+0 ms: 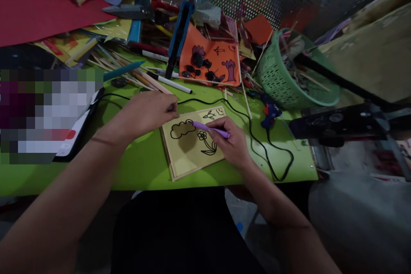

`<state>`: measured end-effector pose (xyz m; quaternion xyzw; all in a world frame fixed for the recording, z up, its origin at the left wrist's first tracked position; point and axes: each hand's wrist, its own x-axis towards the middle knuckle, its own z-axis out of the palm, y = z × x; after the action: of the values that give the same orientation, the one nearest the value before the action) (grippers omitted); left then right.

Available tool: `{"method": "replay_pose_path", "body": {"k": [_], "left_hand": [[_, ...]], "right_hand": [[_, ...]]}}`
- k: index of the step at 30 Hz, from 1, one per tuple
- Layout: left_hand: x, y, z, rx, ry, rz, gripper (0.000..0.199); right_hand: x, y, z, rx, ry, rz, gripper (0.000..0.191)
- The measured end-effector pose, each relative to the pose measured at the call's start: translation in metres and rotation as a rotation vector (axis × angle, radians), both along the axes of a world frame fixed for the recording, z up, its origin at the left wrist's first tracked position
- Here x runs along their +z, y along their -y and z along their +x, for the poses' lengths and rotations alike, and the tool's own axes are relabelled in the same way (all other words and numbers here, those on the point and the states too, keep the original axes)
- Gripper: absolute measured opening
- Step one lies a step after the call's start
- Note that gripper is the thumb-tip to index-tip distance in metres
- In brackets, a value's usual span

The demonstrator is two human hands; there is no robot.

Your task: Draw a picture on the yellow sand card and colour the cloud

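The yellow card (186, 158) (it has a flower) lies under the right grip (233, 141), which pinches a purple pen (201, 126). I can't tell if the left grip (149, 111) is closed.

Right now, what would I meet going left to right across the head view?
A partly blurred screen → left hand → right hand with a purple pen → blue glue gun → black stand arm
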<state>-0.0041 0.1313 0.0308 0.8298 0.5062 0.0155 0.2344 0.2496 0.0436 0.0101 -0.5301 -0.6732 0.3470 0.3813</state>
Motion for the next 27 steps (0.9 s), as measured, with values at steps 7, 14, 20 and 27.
{"method": "replay_pose_path", "body": {"k": [7,14,20,27], "left_hand": [[-0.001,0.0,0.001,-0.005,-0.009,0.017,0.014],[0.003,0.003,0.002,-0.006,-0.035,0.025,0.016],[0.004,0.01,0.003,-0.063,-0.087,0.123,0.014],[0.011,0.021,0.008,-0.072,-0.229,0.336,0.022]], "right_hand": [[0.002,0.0,-0.001,0.014,0.066,-0.007,0.009],[0.008,0.004,0.0,0.041,0.104,0.022,0.016],[0.006,-0.013,0.02,-0.077,-0.009,0.051,0.032],[-0.001,-0.054,0.043,-0.14,-0.344,-0.015,0.023]]}}
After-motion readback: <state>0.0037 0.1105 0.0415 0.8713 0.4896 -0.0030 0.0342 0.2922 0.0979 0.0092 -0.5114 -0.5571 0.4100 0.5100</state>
